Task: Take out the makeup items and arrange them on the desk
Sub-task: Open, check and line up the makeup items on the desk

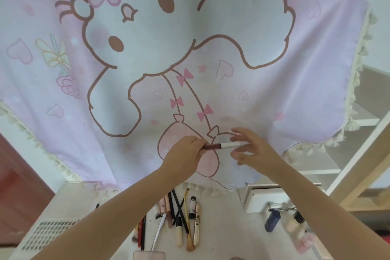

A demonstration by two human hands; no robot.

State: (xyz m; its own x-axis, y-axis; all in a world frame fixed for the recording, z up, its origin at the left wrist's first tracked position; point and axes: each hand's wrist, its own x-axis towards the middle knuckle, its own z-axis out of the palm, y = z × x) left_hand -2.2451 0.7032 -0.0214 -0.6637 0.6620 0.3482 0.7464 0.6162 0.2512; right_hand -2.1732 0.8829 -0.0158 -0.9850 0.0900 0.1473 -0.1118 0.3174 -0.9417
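Our left hand point(185, 152) pinched the dark end of one lip gloss tube point(221, 145) held level above the desk point(118, 207), our right hand point(251, 150) spread-fingered at its silver cap, over roughly a dozen pencils, brushes and tubes point(179, 217) and one blue bottle point(272, 220).

A home bedroom: cartoon curtain point(190, 59) above makeup-strewn desk point(221, 217)

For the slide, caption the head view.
Left hand grips a lip gloss tube, right hand at its cap, above makeup on the desk.
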